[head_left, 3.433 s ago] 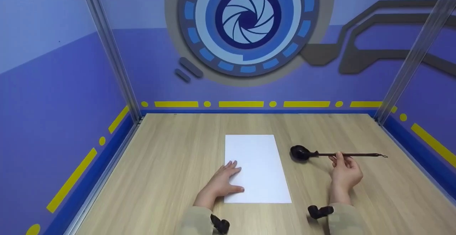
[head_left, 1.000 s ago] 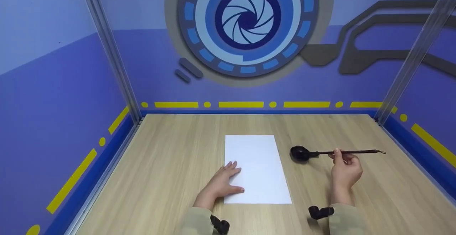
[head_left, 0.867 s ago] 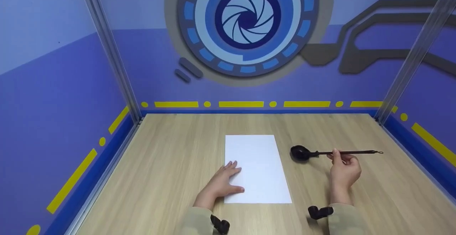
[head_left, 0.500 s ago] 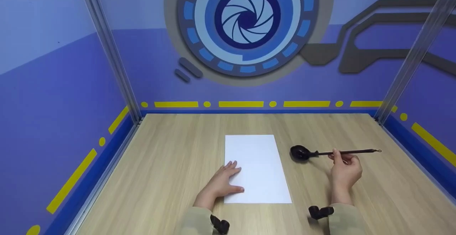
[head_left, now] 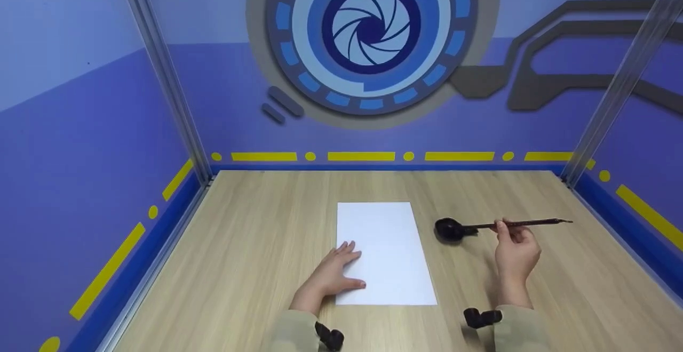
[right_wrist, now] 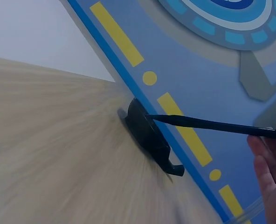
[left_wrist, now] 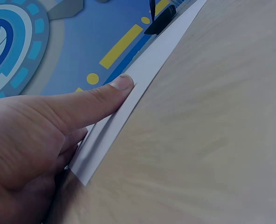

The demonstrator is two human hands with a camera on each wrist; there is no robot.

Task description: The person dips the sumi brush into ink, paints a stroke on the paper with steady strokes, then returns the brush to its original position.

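Observation:
A white sheet of paper [head_left: 389,245] lies in the middle of the table. My left hand [head_left: 336,273] rests on its left edge, fingers spread; in the left wrist view the thumb [left_wrist: 100,100] lies straight across the sheet. To the right of the paper sits a glossy black ink dish [head_left: 448,230] with a small curved handle or spout. Between thumb and fingers, my right hand [head_left: 517,256] pinches a dark writing brush [head_left: 540,223] held nearly level. The brush's dark pointed tip [right_wrist: 168,119] is at the dish's rim in the right wrist view; whether it touches is unclear.
The wooden table [head_left: 256,245] is bounded by blue-purple panels [head_left: 213,101] at the back and sides, with metal posts [head_left: 165,80] in the corners. Black wrist mounts [head_left: 482,318] sit at both sleeve cuffs.
The brush's tail end has risen and shifted slightly left, tilting the brush a little. My right hand has moved slightly left and up with it. The left hand, paper and dish stay put.

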